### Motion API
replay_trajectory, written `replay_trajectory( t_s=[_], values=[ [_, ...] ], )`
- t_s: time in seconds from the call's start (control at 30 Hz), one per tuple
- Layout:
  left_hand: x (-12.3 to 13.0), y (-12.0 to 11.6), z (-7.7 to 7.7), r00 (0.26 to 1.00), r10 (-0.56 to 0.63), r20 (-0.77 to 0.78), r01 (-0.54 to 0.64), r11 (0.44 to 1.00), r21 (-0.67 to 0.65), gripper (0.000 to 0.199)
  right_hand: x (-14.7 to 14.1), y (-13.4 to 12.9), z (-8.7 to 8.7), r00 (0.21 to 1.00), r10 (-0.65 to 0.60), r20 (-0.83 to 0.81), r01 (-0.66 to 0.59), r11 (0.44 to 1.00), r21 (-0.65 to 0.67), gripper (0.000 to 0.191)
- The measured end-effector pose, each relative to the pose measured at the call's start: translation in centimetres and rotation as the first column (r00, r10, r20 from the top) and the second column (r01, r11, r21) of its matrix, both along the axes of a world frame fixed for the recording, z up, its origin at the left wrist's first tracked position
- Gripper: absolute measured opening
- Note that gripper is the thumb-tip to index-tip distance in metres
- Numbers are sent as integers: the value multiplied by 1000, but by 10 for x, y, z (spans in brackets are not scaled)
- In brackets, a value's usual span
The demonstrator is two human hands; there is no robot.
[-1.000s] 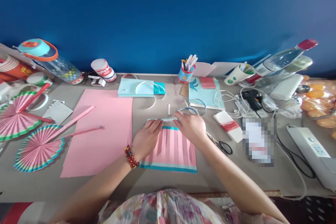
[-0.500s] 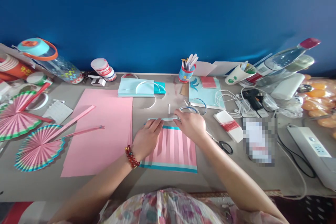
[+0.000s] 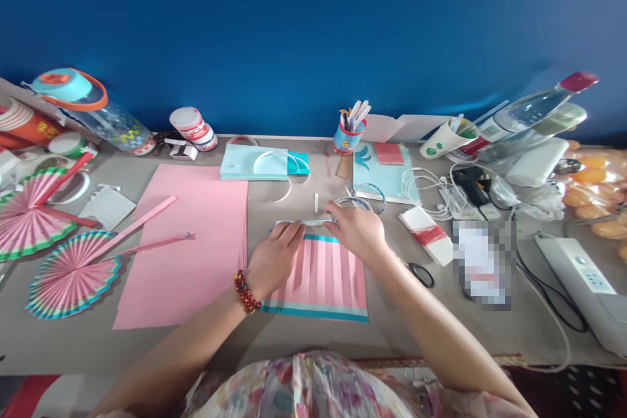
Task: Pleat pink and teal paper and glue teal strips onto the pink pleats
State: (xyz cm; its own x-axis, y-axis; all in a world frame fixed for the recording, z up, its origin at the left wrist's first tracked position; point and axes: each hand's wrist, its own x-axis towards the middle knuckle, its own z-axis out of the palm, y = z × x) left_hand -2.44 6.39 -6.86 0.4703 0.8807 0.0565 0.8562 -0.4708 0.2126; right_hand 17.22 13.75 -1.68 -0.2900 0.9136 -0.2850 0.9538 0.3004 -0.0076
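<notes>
A pleated pink paper (image 3: 328, 281) with blue and pale bands along its near and far ends lies before me. At its far edge, my left hand (image 3: 277, 255) has its fingers bent together over the pale folded strip (image 3: 313, 227), pressing on it. Across from it, my right hand (image 3: 356, 225) is closed on the same edge, thumb toward the left hand; its fingertips are partly hidden. Just beyond the edge lies a small white strip (image 3: 316, 202). Rolls of tape (image 3: 375, 197) lie behind my right hand, and scissors (image 3: 421, 275) lie partly under my right forearm.
Pink sheets (image 3: 191, 241) and two folded paper fans (image 3: 73, 274) lie at left. Farther back are light blue paper (image 3: 245, 163), a pen cup (image 3: 349, 137) and a glue tub (image 3: 193, 129). At right are wound red thread (image 3: 426, 235), earphones (image 3: 435, 189) and a power strip (image 3: 582, 281).
Almost nothing differs. Both hands stay at the far edge of the pleated paper, with only a very slight shift of the right arm.
</notes>
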Motion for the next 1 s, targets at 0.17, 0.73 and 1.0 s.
replay_trajectory(
  t_s=[0.17, 0.73, 1.0],
  values=[
    [2, 0, 1, 1000, -6, -11, 6, 1000, 9, 55, -2, 3, 3, 1000, 17, 19, -17, 1000, 6, 29],
    [27, 8, 9, 990, -133, 37, 131, 991, 32, 52, -6, 9, 8, 999, 40, 10, -40, 999, 22, 28],
    [16, 9, -10, 977, -213, 4, 212, 976, 49, 75, 3, 7, 17, 988, 149, 45, -152, 987, 56, 28]
  ],
)
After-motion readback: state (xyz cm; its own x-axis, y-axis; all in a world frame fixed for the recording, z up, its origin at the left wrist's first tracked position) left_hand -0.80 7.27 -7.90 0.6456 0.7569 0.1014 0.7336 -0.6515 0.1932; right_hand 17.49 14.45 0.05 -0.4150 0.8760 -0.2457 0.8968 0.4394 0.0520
